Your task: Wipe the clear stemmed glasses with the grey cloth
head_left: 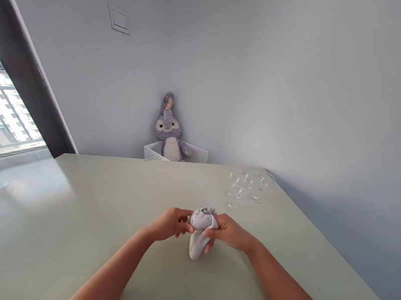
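Observation:
A light grey-white cloth [199, 244] is bunched over the table in front of me, its loose end hanging down. My right hand [228, 231] grips it from the right, thumb across the front. From the left, the fingers of my left hand [177, 223] close in a pinch at the bundle's edge. Shiny glints at the top of the cloth and a faint one under my left hand look like parts of a wine glass, mostly hidden by cloth and fingers. Just beyond my right hand, several clear stemmed glasses [240, 192] are grouped near the table's right edge.
The pale glossy table [117, 198] ends at a diagonal edge on the right. Behind its far edge, a purple plush rabbit [169, 129] sits in a white perforated basket [197, 155] in the wall corner. A light switch [119, 19] and a window are at left.

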Motion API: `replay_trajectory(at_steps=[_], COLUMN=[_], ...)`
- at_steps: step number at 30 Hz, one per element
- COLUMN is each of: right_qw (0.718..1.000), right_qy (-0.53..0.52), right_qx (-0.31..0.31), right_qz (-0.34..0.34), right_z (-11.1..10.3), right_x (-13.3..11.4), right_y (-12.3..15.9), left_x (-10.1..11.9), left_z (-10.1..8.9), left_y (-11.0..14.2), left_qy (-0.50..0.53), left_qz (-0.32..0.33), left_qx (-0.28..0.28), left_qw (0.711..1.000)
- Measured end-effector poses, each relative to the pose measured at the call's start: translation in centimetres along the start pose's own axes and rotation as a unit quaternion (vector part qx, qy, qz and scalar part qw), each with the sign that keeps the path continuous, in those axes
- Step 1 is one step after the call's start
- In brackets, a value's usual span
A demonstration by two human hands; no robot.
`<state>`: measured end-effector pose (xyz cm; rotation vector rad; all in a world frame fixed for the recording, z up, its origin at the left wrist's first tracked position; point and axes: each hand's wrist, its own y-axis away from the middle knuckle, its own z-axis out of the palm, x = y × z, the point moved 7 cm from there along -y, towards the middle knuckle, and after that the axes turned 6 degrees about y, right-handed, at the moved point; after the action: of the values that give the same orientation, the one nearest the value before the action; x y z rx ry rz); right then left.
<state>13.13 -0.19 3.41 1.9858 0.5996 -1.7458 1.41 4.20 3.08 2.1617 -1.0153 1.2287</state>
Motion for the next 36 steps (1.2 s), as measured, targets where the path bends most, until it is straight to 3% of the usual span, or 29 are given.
replay_trajectory(at_steps=[3, 5, 6, 8, 9, 11, 13, 14, 16, 18, 20, 22, 25, 27, 29, 31, 33, 36], right_qw=[0.997, 0.998, 0.998, 0.999, 0.996, 0.980, 0.962, 0.958, 0.960, 0.972, 0.986, 0.995, 0.997, 0.997, 0.996, 0.989, 0.973, 0.958], right_qy=[0.018, 0.015, 0.005, -0.038, -0.071, -0.146, -0.207, -0.223, -0.223, -0.187, -0.133, -0.088, -0.066, -0.072, -0.090, -0.131, -0.186, -0.229], right_qx=[-0.071, -0.069, -0.055, 0.005, 0.048, 0.132, 0.175, 0.178, 0.166, 0.141, 0.101, 0.045, -0.026, -0.034, -0.003, 0.064, 0.134, 0.172], right_qz=[-0.001, 0.001, 0.004, 0.013, 0.019, 0.029, 0.032, 0.031, 0.022, 0.006, -0.012, -0.024, -0.023, -0.018, -0.009, 0.003, 0.011, 0.025], right_z=[0.7, 0.5, 0.2, -0.8, -1.4, -2.6, -2.9, -2.8, -2.3, -1.9, -1.5, -1.2, -0.9, -1.1, -1.6, -2.3, -2.7, -2.2], right_x=[-0.8, -0.8, -0.5, 0.6, 1.3, 3.0, 4.3, 4.6, 4.6, 3.8, 2.8, 1.9, 1.5, 1.8, 2.5, 3.5, 4.4, 5.0], right_y=[0.8, 0.8, 0.7, 0.0, -0.4, -1.0, -1.5, -1.7, -1.8, -1.7, -1.3, -0.8, -0.2, -0.2, -0.6, -1.2, -1.6, -1.8], left_x=[-0.4, -0.6, -0.6, -0.5, -0.1, 1.1, 1.8, 1.8, 1.4, 0.8, -0.3, -1.3, -1.6, -1.4, -1.3, -0.6, 0.6, 1.1], left_z=[1.7, 2.1, 2.0, 0.9, 0.2, -0.5, -0.2, 0.0, -0.2, -0.9, -1.1, -0.3, 1.6, 2.2, 1.6, 0.2, -0.4, 0.1], left_y=[0.6, 0.7, 0.5, -0.1, -0.2, -0.1, -0.1, -0.1, -0.2, -0.2, -0.3, -0.3, 0.1, 0.2, -0.1, -0.3, -0.2, -0.3], left_qy=[0.143, 0.149, 0.120, -0.007, -0.096, -0.271, -0.385, -0.410, -0.410, -0.349, -0.223, -0.053, 0.143, 0.164, 0.075, -0.106, -0.293, -0.439], left_qz=[-0.034, -0.030, -0.021, 0.007, 0.028, 0.075, 0.107, 0.111, 0.096, 0.067, 0.022, -0.031, -0.082, -0.092, -0.080, -0.034, 0.029, 0.089], left_qx=[-0.148, -0.168, -0.144, -0.024, 0.052, 0.174, 0.211, 0.210, 0.210, 0.206, 0.162, 0.059, -0.092, -0.120, -0.057, 0.075, 0.179, 0.198], left_qw=[0.978, 0.974, 0.982, 1.000, 0.994, 0.944, 0.892, 0.881, 0.883, 0.912, 0.961, 0.996, 0.982, 0.975, 0.992, 0.991, 0.939, 0.872])
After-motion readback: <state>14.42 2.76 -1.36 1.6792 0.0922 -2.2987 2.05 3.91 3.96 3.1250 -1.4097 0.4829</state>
